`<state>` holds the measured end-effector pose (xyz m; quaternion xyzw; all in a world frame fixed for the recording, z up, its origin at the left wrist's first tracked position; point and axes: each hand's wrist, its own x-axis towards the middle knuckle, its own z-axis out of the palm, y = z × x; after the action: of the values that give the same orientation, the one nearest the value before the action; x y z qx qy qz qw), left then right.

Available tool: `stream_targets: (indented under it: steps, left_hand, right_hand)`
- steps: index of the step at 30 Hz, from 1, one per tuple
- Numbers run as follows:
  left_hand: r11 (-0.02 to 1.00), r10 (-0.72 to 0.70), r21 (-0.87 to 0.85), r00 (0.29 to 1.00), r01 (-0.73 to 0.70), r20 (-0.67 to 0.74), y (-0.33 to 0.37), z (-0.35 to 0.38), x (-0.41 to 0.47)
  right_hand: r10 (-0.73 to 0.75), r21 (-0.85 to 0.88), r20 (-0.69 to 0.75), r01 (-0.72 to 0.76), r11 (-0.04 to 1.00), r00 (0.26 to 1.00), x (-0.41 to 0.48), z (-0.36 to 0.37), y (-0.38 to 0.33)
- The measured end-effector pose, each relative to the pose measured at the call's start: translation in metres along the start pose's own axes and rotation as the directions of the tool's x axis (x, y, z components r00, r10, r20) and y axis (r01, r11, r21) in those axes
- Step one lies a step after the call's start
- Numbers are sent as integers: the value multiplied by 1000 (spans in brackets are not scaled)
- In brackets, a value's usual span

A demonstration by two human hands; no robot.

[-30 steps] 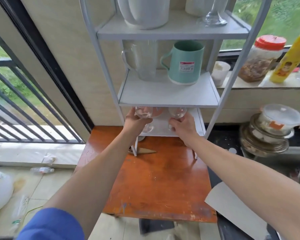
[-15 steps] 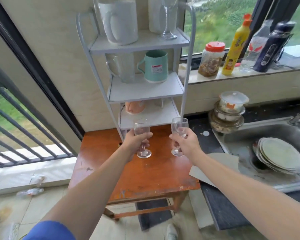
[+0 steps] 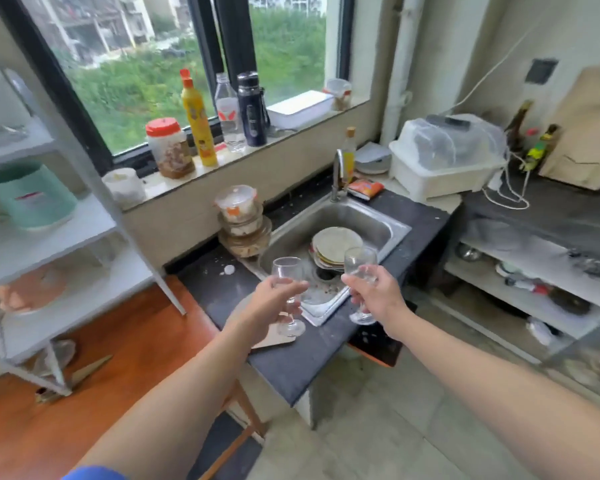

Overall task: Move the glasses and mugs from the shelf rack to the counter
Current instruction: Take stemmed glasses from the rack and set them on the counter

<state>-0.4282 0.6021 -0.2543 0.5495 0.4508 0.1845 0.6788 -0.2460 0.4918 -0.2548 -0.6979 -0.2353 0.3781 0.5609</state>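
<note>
Your left hand (image 3: 271, 301) hides the stem of its glass (image 3: 286, 270). The shelf rack (image 3: 59, 237) is blurry, and the left edge cuts it off.

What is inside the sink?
Stacked plates lie in the sink, scraps by the drain. The left glass and right glass, gripped by the left hand and right hand, hide part of the basin floor.

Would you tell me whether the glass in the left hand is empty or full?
Empty: the glass in the left hand shows clear through, no liquid.
</note>
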Motion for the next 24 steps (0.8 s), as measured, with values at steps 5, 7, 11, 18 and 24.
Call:
stream_targets:
  steps: [5,7,11,18,24]
  left_hand:
    - [993,47,94,976,-68,211,22,140,47]
    - [990,42,114,957,-78,289,30,203,63]
    - [978,20,177,897,-109,441,39,329,81]
    - [935,-12,280,769,-218,639,71,494,110]
    - [900,-98,357,683,-249,724,85,617,162]
  right_hand:
    - [35,9,-180,-34,999,983,11,-147,8]
    - [50,8,-256,-50,999,965,17,-211,11]
    - [66,0,-407,-72,997,911,23,-336,16]
    - [73,0,-636,-94,996,768,23,-500,27]
    - [122,66,-734,-110,992,668,46,-595,51]
